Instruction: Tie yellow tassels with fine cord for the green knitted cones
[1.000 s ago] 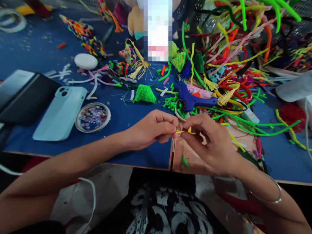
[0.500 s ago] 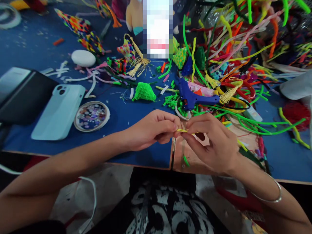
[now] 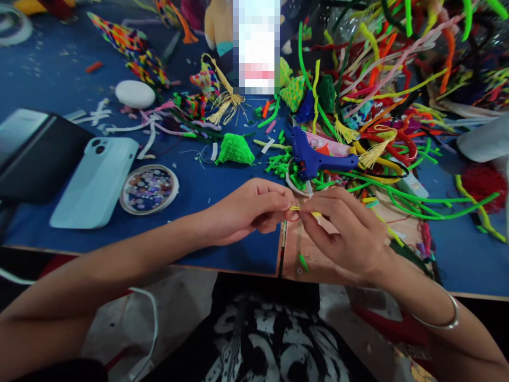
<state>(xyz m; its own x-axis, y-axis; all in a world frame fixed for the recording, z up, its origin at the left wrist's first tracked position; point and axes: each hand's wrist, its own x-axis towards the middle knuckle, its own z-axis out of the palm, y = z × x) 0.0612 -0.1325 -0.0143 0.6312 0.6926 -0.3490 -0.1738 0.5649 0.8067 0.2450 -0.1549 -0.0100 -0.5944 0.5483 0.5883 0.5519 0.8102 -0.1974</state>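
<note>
Both hands meet above the table's near edge (image 3: 238, 260): left hand (image 3: 246, 215) and right hand (image 3: 345, 236) pinch a short yellow strand (image 3: 295, 208) between fingertips, blue glue gun (image 3: 314, 157) just beyond.

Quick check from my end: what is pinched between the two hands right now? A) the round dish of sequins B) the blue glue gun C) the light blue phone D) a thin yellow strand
D: the left hand and right hand meet fingertip to fingertip on a thin yellow strand, while the blue glue gun, phone and dish of sequins lie untouched on the table.
</note>
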